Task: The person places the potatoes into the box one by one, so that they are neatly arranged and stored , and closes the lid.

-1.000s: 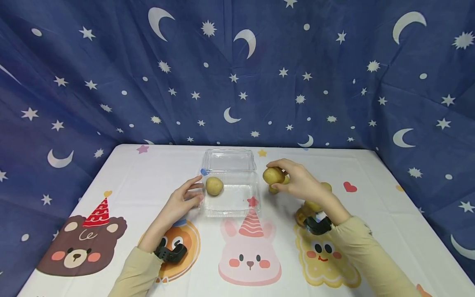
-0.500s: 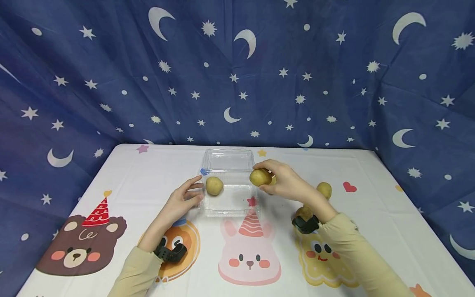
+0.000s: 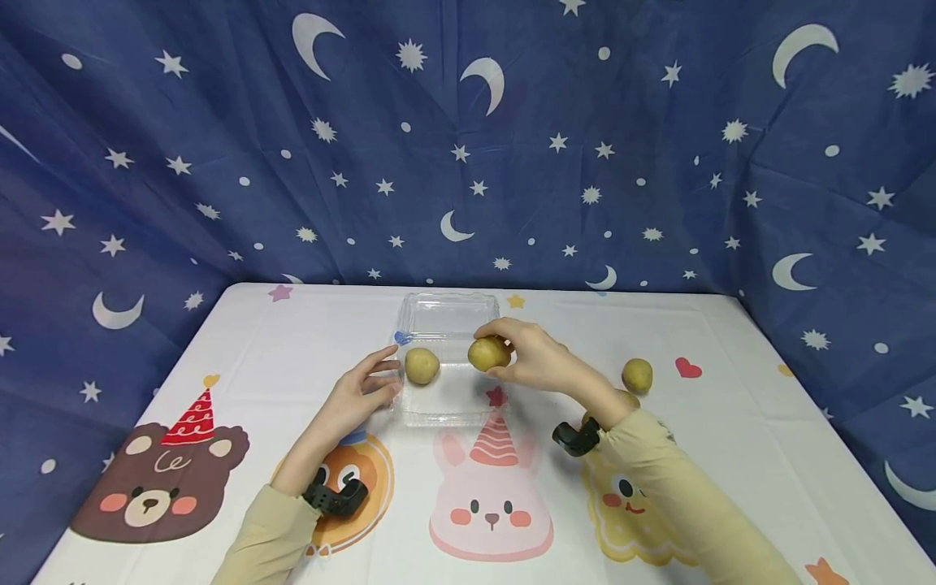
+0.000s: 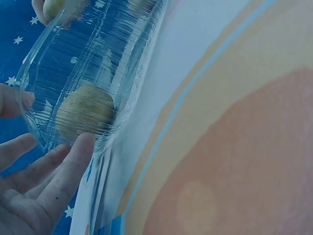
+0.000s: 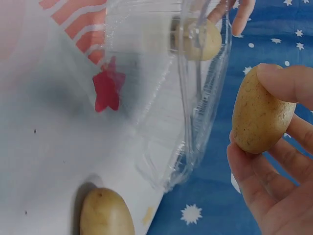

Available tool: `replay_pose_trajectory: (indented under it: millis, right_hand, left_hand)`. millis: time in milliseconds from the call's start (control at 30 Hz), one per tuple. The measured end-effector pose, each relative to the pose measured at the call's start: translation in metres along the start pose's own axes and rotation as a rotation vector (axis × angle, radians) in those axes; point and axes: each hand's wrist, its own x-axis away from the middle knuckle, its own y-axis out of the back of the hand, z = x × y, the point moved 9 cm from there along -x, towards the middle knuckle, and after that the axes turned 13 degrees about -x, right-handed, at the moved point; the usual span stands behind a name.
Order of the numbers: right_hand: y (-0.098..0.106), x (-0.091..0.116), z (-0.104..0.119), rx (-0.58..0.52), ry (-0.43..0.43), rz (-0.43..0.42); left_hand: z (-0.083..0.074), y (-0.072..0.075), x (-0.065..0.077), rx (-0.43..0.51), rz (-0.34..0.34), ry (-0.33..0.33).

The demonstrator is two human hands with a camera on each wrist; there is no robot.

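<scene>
In the head view a clear plastic box lies with its lid folded back. One potato sits at the box's left inside. My right hand holds a second potato above the box's right part, thumb and fingers on either side of it, as the right wrist view confirms with the held potato. My left hand is at the box's left side, its loosely extended fingertips against the clear wall.
Right of the box, a potato lies on the tablecloth, with another potato partly behind my right wrist. The right wrist view shows a potato near the box. A starry blue curtain stands behind the table.
My right hand has carried its potato left, from beside the box to over its right part. My left hand and the potato inside the box have stayed put.
</scene>
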Motion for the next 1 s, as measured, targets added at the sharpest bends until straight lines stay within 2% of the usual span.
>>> replay_pose_trajectory:
  millis: [267, 600, 1000]
  right_hand:
    - [-0.017, -0.009, -0.008, -0.064, -0.044, 0.038]
    - [-0.038, -0.019, -0.018, -0.017, -0.067, 0.055]
    - [-0.056, -0.027, -0.024, 0.045, -0.101, 0.026]
  left_hand:
    - [-0.001, 0.0, 0.0, 0.001, 0.003, -0.005]
    - [-0.001, 0.0, 0.0, -0.003, 0.001, 0.001]
    - [0.0, 0.0, 0.0, 0.001, 0.0, 0.002]
